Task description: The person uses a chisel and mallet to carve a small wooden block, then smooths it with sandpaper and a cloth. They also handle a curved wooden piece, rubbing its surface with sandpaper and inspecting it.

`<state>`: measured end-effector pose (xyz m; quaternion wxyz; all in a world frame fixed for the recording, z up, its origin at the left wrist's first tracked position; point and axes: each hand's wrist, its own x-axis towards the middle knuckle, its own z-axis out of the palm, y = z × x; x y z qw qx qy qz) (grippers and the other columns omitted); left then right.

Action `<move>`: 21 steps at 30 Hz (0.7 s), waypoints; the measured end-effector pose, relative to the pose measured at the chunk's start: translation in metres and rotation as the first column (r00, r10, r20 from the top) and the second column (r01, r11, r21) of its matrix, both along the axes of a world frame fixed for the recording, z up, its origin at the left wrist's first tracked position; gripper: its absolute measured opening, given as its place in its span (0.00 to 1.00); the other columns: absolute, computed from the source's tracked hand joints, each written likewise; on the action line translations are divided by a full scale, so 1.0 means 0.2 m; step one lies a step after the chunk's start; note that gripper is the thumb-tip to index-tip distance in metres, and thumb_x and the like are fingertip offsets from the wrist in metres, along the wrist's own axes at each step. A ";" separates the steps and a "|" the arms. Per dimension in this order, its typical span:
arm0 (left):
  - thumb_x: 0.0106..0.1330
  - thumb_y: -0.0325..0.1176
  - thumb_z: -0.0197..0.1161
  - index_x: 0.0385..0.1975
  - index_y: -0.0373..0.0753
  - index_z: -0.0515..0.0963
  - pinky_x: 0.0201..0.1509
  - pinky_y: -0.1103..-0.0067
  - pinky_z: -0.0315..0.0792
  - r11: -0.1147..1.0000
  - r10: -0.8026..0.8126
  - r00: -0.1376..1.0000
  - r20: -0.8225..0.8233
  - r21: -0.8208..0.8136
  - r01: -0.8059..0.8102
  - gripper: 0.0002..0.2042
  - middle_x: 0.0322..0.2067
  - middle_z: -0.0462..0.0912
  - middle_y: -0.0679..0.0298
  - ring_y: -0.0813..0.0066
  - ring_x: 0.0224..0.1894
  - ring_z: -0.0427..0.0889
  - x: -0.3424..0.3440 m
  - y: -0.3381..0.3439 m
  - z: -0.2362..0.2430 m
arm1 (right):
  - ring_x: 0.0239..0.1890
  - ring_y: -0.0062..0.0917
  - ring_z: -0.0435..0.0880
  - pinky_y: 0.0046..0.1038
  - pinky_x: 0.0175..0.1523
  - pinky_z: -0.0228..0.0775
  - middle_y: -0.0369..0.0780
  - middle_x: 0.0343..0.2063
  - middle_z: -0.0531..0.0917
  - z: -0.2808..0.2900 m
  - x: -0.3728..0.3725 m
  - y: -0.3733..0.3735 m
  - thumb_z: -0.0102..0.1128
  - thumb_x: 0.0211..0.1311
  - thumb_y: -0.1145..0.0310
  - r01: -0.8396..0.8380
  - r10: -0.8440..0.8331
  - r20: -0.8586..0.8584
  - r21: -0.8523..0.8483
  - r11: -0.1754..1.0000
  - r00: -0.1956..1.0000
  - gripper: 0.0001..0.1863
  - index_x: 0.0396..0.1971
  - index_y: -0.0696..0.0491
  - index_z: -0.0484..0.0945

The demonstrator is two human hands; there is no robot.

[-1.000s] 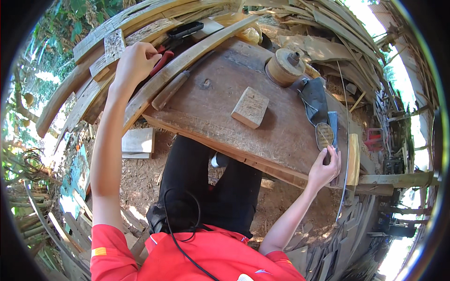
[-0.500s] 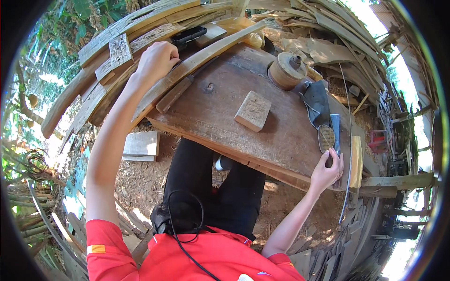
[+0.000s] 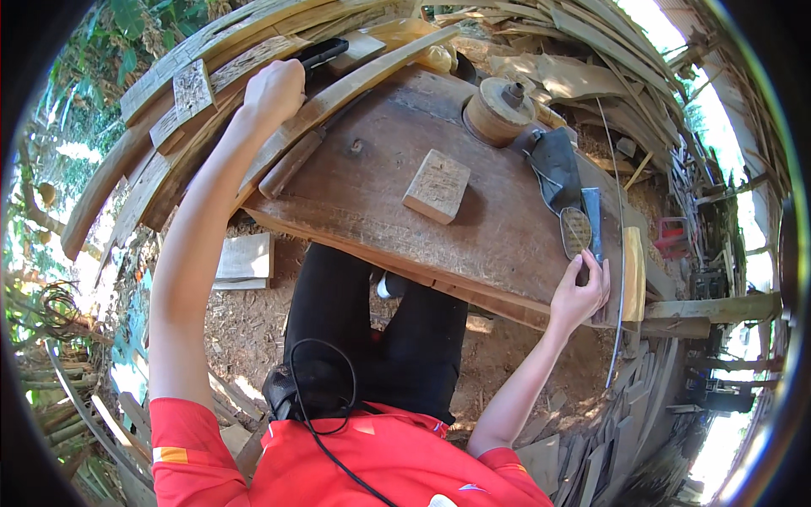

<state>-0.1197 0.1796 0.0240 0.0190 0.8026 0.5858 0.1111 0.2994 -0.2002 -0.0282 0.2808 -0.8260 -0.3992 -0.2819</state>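
Note:
My left hand (image 3: 277,95) is closed at the far left, above the long curved wooden plank (image 3: 355,82) along the workbench's edge. Whatever its fingers hold is hidden; a black object (image 3: 323,52) lies just beyond it. At the bench's right side, my right hand (image 3: 579,291) has its fingers pinched together. They meet at the lower end of an oval, dark-rimmed piece (image 3: 576,232) and a flat grey blade (image 3: 593,215); I cannot make out which they grip. Dark grey folded material (image 3: 557,173) lies above the oval piece. A rough wooden block (image 3: 437,186) rests mid-bench.
A round wooden spool-like piece (image 3: 498,114) stands at the bench's back. A brown wooden handle (image 3: 291,163) lies beside the plank. On the right are a thin rod (image 3: 619,253) and a yellowish wood strip (image 3: 634,272). Stacked boards (image 3: 583,78) surround the bench.
The whole view has shifted, so the bench and its things appear slightly further left and up. Both hands keep nearly the same places and closed poses.

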 end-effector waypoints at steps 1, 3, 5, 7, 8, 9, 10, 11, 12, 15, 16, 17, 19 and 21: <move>0.58 0.30 0.77 0.33 0.39 0.89 0.50 0.60 0.83 1.000 0.018 1.000 -0.008 -0.004 -0.018 0.06 0.39 0.91 0.50 0.49 0.45 0.90 0.02 0.01 0.00 | 0.69 0.39 0.78 0.44 0.78 0.57 0.35 0.51 0.92 0.00 0.00 0.00 0.66 0.72 0.62 0.004 -0.004 0.001 0.000 1.000 1.000 0.11 0.46 0.49 0.90; 0.58 0.30 0.74 0.34 0.36 0.89 0.50 0.60 0.83 1.000 -0.019 1.000 -0.008 -0.005 0.019 0.08 0.40 0.90 0.47 0.46 0.45 0.90 0.03 0.03 0.00 | 0.69 0.39 0.78 0.45 0.78 0.57 0.35 0.51 0.92 0.00 0.01 -0.01 0.66 0.72 0.62 0.012 -0.012 0.006 -0.002 1.000 1.000 0.11 0.46 0.49 0.90; 0.58 0.28 0.72 0.38 0.33 0.89 0.52 0.58 0.84 0.998 -0.022 0.999 -0.029 -0.053 0.020 0.10 0.44 0.90 0.43 0.43 0.49 0.90 0.02 0.07 0.00 | 0.69 0.39 0.78 0.45 0.78 0.57 0.35 0.51 0.92 0.00 0.00 0.00 0.66 0.72 0.62 0.008 -0.008 0.004 0.001 1.000 1.000 0.11 0.46 0.49 0.90; 0.58 0.31 0.72 0.37 0.34 0.89 0.51 0.59 0.83 0.996 -0.071 0.997 0.011 -0.047 0.072 0.10 0.40 0.90 0.45 0.45 0.45 0.90 0.00 0.08 0.00 | 0.69 0.39 0.78 0.45 0.78 0.57 0.35 0.51 0.91 0.01 0.00 0.00 0.66 0.72 0.62 0.004 -0.004 0.002 -0.001 1.000 1.000 0.11 0.46 0.50 0.90; 0.58 0.32 0.72 0.34 0.35 0.89 0.49 0.60 0.82 0.993 -0.119 0.992 0.050 -0.012 0.120 0.09 0.37 0.90 0.46 0.45 0.42 0.90 -0.02 0.08 0.00 | 0.69 0.39 0.78 0.45 0.78 0.57 0.35 0.51 0.91 0.01 -0.01 0.01 0.66 0.72 0.62 0.000 0.000 -0.001 0.001 1.000 1.000 0.11 0.46 0.50 0.90; 0.58 0.33 0.72 0.32 0.35 0.89 0.47 0.61 0.82 0.986 -0.167 0.982 0.087 0.025 0.165 0.08 0.34 0.90 0.47 0.46 0.38 0.90 -0.03 0.07 0.00 | 0.69 0.39 0.78 0.45 0.77 0.57 0.35 0.51 0.91 0.01 -0.01 0.01 0.66 0.72 0.62 -0.005 0.005 -0.004 0.004 1.000 1.000 0.11 0.46 0.50 0.90; 0.60 0.34 0.71 0.35 0.35 0.87 0.46 0.60 0.81 0.959 -0.247 0.952 0.183 0.190 0.212 0.09 0.34 0.90 0.50 0.47 0.37 0.89 -0.03 0.03 -0.01 | 0.69 0.39 0.78 0.45 0.77 0.57 0.35 0.51 0.91 0.01 -0.01 0.01 0.66 0.72 0.62 -0.006 0.006 -0.005 0.004 1.000 1.000 0.11 0.47 0.50 0.89; 0.61 0.33 0.71 0.36 0.35 0.86 0.45 0.61 0.81 0.938 -0.282 0.933 0.225 0.267 0.219 0.09 0.34 0.90 0.52 0.49 0.36 0.88 -0.01 0.00 -0.01 | 0.69 0.39 0.78 0.45 0.78 0.57 0.35 0.52 0.91 0.01 -0.01 0.00 0.66 0.72 0.62 -0.006 0.006 -0.002 0.002 1.000 1.000 0.11 0.47 0.50 0.89; 0.61 0.33 0.71 0.37 0.35 0.85 0.44 0.62 0.80 0.913 -0.318 0.910 0.264 0.343 0.220 0.10 0.33 0.90 0.53 0.52 0.35 0.88 0.01 -0.03 -0.01 | 0.69 0.39 0.78 0.45 0.78 0.56 0.35 0.52 0.91 0.01 0.00 0.00 0.66 0.72 0.62 -0.006 0.006 0.001 0.000 1.000 1.000 0.11 0.47 0.50 0.89; 0.65 0.28 0.69 0.36 0.34 0.81 0.34 0.75 0.78 0.926 -0.373 0.777 0.507 0.260 0.274 0.06 0.30 0.88 0.62 0.74 0.27 0.85 0.14 -0.24 0.06 | 0.69 0.40 0.78 0.45 0.77 0.59 0.39 0.54 0.90 0.02 -0.01 -0.01 0.66 0.72 0.63 -0.012 0.012 0.002 -0.017 1.000 1.000 0.12 0.49 0.52 0.89; 0.66 0.27 0.68 0.35 0.34 0.80 0.32 0.78 0.76 0.935 -0.341 0.701 0.626 0.150 0.322 0.05 0.29 0.88 0.63 0.79 0.26 0.83 0.19 -0.33 0.09 | 0.69 0.41 0.78 0.45 0.76 0.60 0.41 0.55 0.89 0.03 -0.02 -0.02 0.67 0.72 0.64 -0.010 0.010 0.002 -0.023 1.000 1.000 0.12 0.50 0.53 0.88; 0.67 0.26 0.68 0.35 0.34 0.80 0.30 0.81 0.75 0.924 -0.288 0.616 0.734 0.045 0.379 0.04 0.29 0.88 0.64 0.84 0.24 0.82 0.23 -0.40 0.10 | 0.68 0.41 0.79 0.45 0.75 0.62 0.43 0.56 0.89 0.05 -0.02 -0.04 0.67 0.72 0.65 -0.056 0.058 -0.041 0.067 0.996 0.997 0.13 0.51 0.54 0.88; 0.72 0.26 0.65 0.36 0.34 0.78 0.28 0.85 0.74 0.892 -0.214 0.556 0.803 -0.071 0.446 0.03 0.28 0.85 0.67 0.88 0.24 0.81 0.25 -0.52 0.06 | 0.67 0.43 0.80 0.44 0.73 0.66 0.47 0.58 0.87 0.09 0.00 -0.05 0.68 0.72 0.67 -0.144 0.173 -0.098 0.253 0.957 0.980 0.14 0.53 0.56 0.87; 0.72 0.25 0.65 0.37 0.33 0.78 0.28 0.85 0.74 0.859 -0.149 0.529 0.836 -0.155 0.487 0.03 0.28 0.85 0.67 0.87 0.26 0.82 0.26 -0.62 0.03 | 0.63 0.45 0.83 0.43 0.72 0.70 0.49 0.59 0.86 0.17 0.14 -0.13 0.68 0.72 0.69 -0.090 0.103 -0.033 0.288 0.953 0.994 0.16 0.55 0.60 0.85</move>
